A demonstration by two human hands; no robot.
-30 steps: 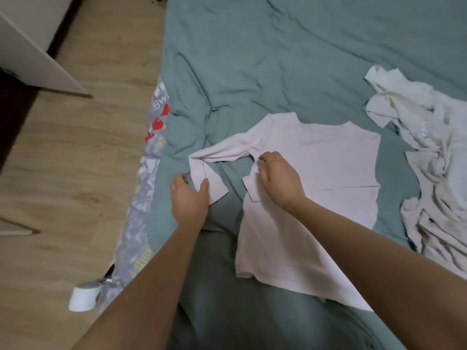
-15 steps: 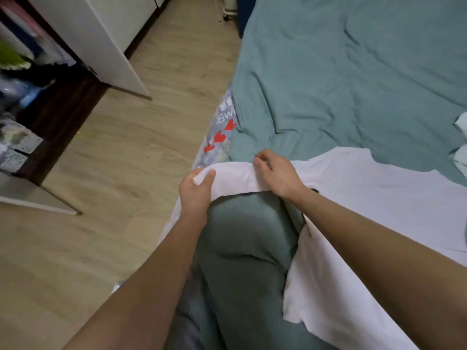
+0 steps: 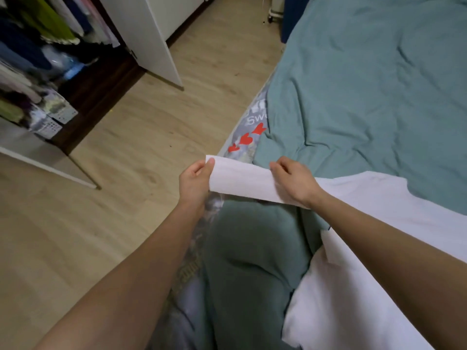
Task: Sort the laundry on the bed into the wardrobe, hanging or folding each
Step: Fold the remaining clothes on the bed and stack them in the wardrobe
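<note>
Two bare hands hold one garment in the head view. The left hand [image 3: 195, 181] pinches the cuff end of a pale, near-white sleeve [image 3: 241, 181], thumb on top and fingers curled beneath; the grip is closed on the fabric. The right hand [image 3: 293, 183] grips the same sleeve further along, close to where it joins the body of the shirt [image 3: 374, 218], fingers curled over the upper edge. The sleeve is drawn flat and taut between the two hands, lifted over the near edge of the bed [image 3: 366, 92].

The shirt is plain and pale with a faint pink-lilac cast, showing no visible print. Its body lies spread on the teal duvet [image 3: 252, 261] to the right, partly under the right forearm, and a lower portion hangs over the bed's near side.

A grey patterned sheet [image 3: 249, 132] shows at the bed's edge, bearing three red hearts and white lettering that reads "Swe", the rest covered by the duvet.

At upper left the wardrobe [image 3: 50, 59] stands with its white door [image 3: 154, 39] swung out. Hanging clothes in green, blue and pink are seen inside, with blurred stacked items below. The floor [image 3: 101, 223] is light wood plank.
</note>
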